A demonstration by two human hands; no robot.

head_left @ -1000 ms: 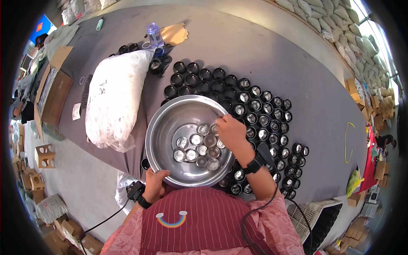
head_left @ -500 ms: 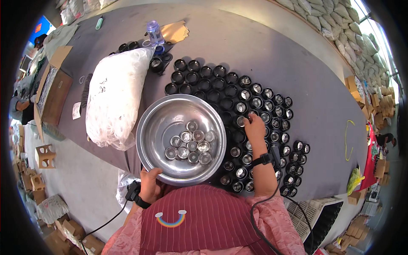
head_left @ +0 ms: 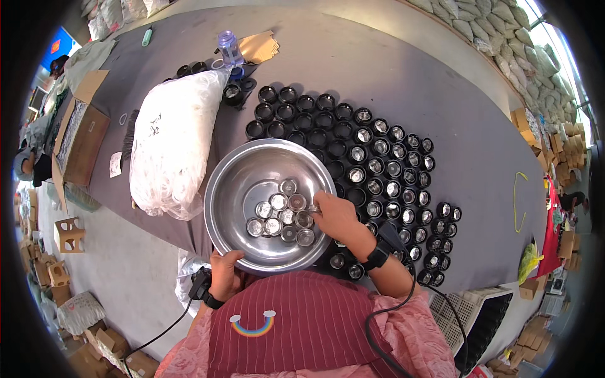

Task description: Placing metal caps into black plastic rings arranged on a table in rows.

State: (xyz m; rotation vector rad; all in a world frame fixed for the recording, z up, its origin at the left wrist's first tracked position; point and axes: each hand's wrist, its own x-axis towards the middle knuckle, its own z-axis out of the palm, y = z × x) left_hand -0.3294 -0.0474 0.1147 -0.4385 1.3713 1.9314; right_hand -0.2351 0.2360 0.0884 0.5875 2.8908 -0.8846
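Clamping basin (head_left: 230,192) with left hand (head_left: 225,276), likely for steadiness; touching discs (head_left: 287,217) inside basin with right hand (head_left: 337,217), can't tell if pinching.

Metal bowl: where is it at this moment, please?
In the head view, the metal bowl is near the middle, right of the white bag, with the left hand at its near left rim.

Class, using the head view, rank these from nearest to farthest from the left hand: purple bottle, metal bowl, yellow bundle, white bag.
1. Metal bowl: rim gripped by left hand.
2. White bag: ahead, leftward.
3. Purple bottle: beyond the bag.
4. Yellow bundle: table's right edge.
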